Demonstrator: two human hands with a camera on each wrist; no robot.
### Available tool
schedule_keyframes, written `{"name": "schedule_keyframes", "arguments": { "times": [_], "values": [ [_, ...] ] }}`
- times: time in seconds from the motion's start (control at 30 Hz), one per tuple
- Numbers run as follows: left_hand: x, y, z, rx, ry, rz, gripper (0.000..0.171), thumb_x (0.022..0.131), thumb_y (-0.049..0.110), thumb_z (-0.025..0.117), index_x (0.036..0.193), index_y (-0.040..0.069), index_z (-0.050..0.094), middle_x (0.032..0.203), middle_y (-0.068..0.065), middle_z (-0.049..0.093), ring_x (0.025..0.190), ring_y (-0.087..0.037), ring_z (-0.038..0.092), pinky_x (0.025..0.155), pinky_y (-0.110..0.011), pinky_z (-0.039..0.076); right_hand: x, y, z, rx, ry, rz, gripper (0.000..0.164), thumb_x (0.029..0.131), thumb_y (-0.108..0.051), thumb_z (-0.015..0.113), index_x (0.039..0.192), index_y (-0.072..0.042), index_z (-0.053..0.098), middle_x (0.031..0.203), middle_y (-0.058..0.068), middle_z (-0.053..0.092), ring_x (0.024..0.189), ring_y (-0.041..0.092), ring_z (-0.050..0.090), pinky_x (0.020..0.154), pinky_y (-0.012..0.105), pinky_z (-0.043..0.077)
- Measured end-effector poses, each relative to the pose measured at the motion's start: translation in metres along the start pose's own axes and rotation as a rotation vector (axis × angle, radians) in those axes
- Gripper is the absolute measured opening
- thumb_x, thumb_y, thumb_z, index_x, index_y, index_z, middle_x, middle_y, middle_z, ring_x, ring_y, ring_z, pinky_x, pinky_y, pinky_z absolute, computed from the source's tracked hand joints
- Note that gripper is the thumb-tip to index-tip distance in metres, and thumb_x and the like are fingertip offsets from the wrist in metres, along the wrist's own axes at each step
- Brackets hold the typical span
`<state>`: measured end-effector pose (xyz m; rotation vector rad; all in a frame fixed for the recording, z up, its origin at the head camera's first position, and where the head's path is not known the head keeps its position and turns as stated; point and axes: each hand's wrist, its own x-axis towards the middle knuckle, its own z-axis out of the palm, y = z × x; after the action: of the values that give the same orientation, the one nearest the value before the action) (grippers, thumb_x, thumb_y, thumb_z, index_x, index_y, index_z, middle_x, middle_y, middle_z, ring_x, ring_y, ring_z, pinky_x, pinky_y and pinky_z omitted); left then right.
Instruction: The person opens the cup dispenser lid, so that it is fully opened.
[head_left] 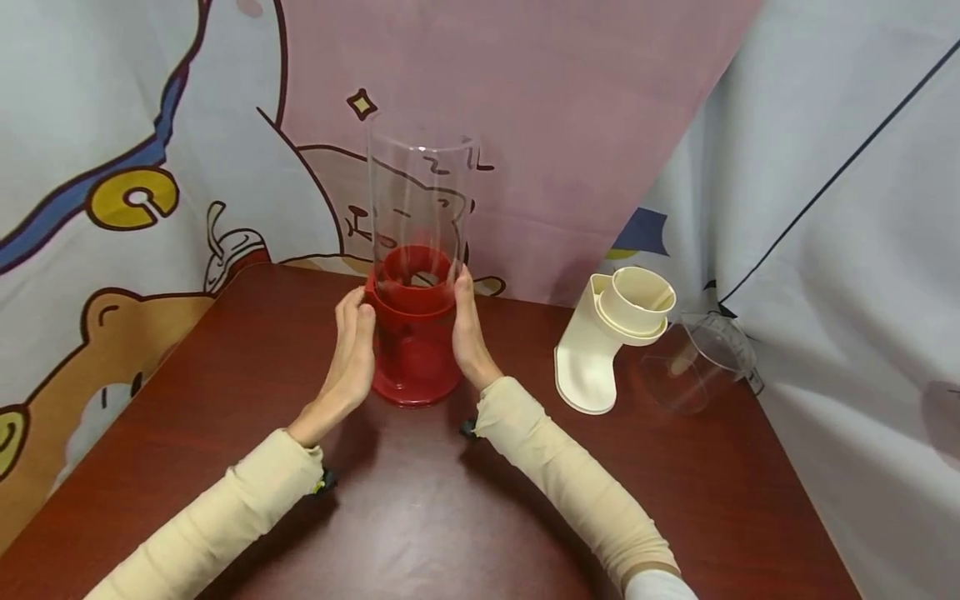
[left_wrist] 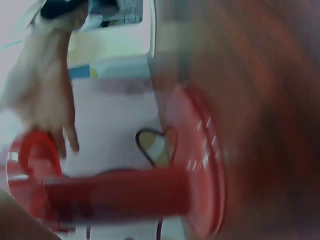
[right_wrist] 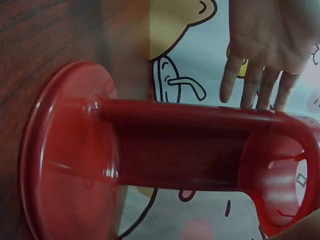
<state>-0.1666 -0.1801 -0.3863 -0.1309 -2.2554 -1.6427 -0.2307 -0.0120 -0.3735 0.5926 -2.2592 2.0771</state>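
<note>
A red stand (head_left: 415,302) with a round base and a ring at its top stands on the table. A tall clear cylinder (head_left: 408,187) rises upright from its ring. From the left, my left hand (head_left: 348,358) touches the ring with fairly straight fingers. On the opposite side my right hand (head_left: 471,333) lies along the ring and the cylinder's lower edge. In the right wrist view the left hand (right_wrist: 270,50) shows straight, slightly spread fingers against the stand's upper end. The left wrist view is blurred; there the right hand's (left_wrist: 45,95) fingertips reach the ring.
To the right, a cream stand (head_left: 588,358) with a round collar at its top stands on the dark red table (head_left: 427,517). Beside it, near the table's right edge, is a shorter clear cylinder (head_left: 693,371). A printed cartoon cloth (head_left: 562,150) hangs behind the table.
</note>
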Motion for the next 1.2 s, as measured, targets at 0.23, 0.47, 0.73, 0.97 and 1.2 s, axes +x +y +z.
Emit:
{"name": "schedule_keyframes", "arguments": {
  "times": [0.23,0.47,0.73,0.97,1.2],
  "values": [
    [0.057,-0.006,-0.007,-0.122,0.038,0.088,0.062,0.108,0.048,0.013,0.156,0.011,0.027,0.161,-0.013,0.028,0.150,-0.026,0.024,0.124,-0.047,0.015,0.017,-0.002,-0.006,0.059,0.020,-0.140,0.117,0.077,-0.094,0.032,0.161,-0.016,0.007,0.168,0.000,0.010,0.155,0.015,0.008,0.126,0.043,0.009],
    [0.062,-0.014,0.011,-0.228,0.041,-0.008,0.078,0.105,0.058,0.005,0.138,0.012,0.058,0.135,-0.011,0.062,0.121,-0.019,0.056,0.104,-0.028,0.041,0.014,0.006,0.002,0.046,-0.005,-0.150,0.117,0.074,-0.093,0.040,0.159,-0.016,0.015,0.162,0.002,0.028,0.152,0.015,0.021,0.124,0.044,0.020],
    [0.041,-0.009,0.017,-0.198,0.151,0.041,0.073,0.106,0.055,0.012,0.131,0.010,0.063,0.124,-0.009,0.068,0.112,-0.014,0.060,0.096,-0.026,0.046,-0.005,0.003,0.000,0.044,-0.036,-0.188,0.112,0.075,-0.088,0.050,0.155,-0.015,0.021,0.158,0.007,0.036,0.139,0.020,0.045,0.116,0.044,0.037],
    [0.007,0.005,0.021,-0.259,0.134,0.063,0.064,0.109,0.047,0.016,0.130,0.011,0.065,0.122,-0.008,0.068,0.106,-0.014,0.063,0.090,-0.022,0.050,-0.042,-0.005,-0.006,0.052,-0.074,-0.228,0.112,0.078,-0.081,0.055,0.156,-0.010,0.018,0.159,0.011,0.031,0.144,0.022,0.038,0.116,0.043,0.037],
    [-0.031,0.018,0.026,-0.246,0.136,0.070,0.058,0.110,0.041,0.020,0.130,0.012,0.065,0.124,-0.007,0.068,0.110,-0.015,0.061,0.095,-0.019,0.047,-0.085,-0.013,-0.009,0.093,-0.089,-0.257,0.107,0.082,-0.075,0.058,0.156,-0.011,0.017,0.161,0.006,0.029,0.146,0.021,0.033,0.114,0.027,0.039]
  ]
}}
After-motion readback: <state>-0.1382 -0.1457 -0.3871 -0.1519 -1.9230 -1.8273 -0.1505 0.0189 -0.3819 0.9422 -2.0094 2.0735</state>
